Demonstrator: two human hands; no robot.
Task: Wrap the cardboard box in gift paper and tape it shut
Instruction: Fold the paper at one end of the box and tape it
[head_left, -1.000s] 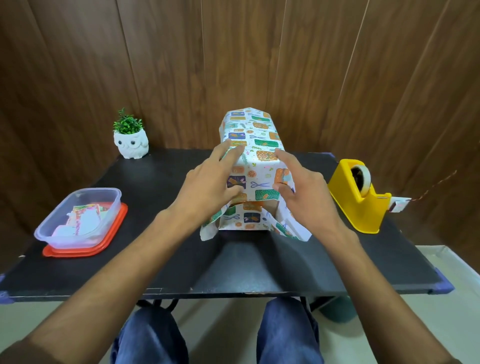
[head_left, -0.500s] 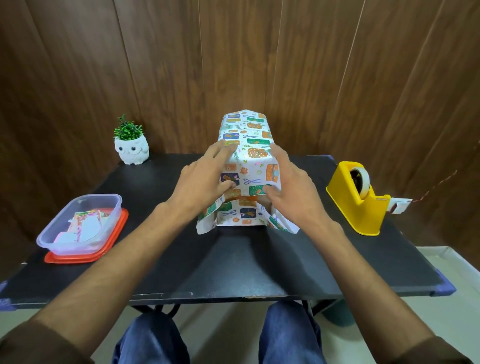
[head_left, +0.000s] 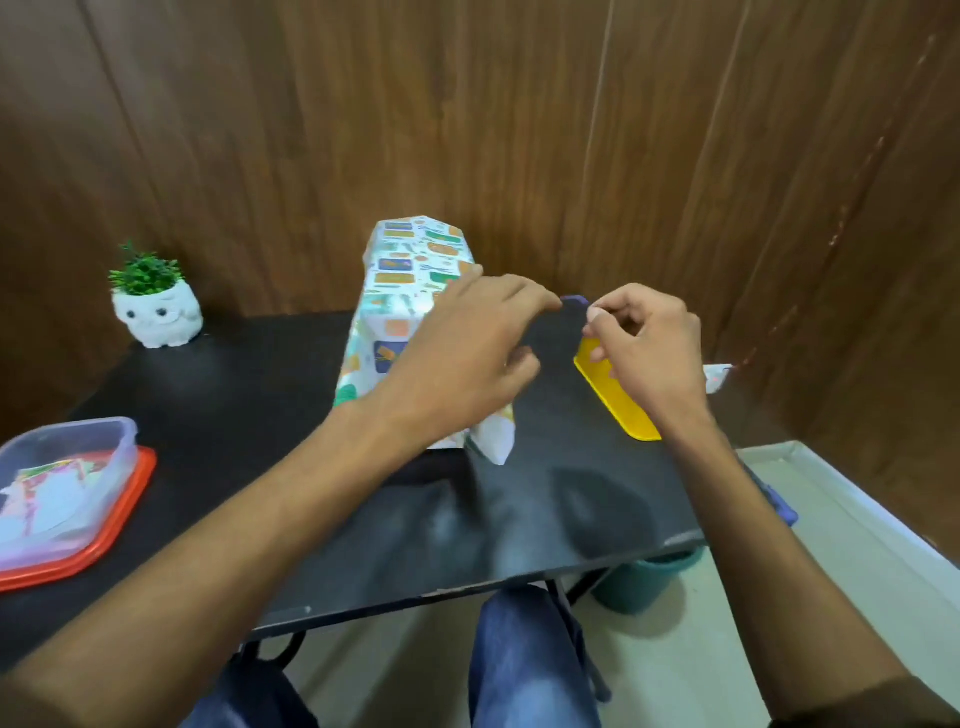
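Note:
The box wrapped in patterned gift paper (head_left: 402, 291) stands on the black table (head_left: 249, 405), its long side running away from me. At its near end, loose paper flaps (head_left: 493, 441) hang unfolded. My left hand (head_left: 467, 358) hovers in front of the box's near right part, fingers apart and holding nothing. My right hand (head_left: 644, 353) is over the yellow tape dispenser (head_left: 608, 395) with its fingers curled and the fingertips pinched together. The tape roll is hidden under that hand, so I cannot see whether it grips tape.
A white owl planter (head_left: 156, 312) stands at the table's back left. A clear plastic container on an orange lid (head_left: 67, 483) sits at the front left. A teal bin (head_left: 644, 582) is on the floor under the right edge. A wooden wall rises close behind.
Both hands have left the box's near end. My right hand moved right to the tape dispenser, my left hand lifted and drifted right, and the view turned rightwards.

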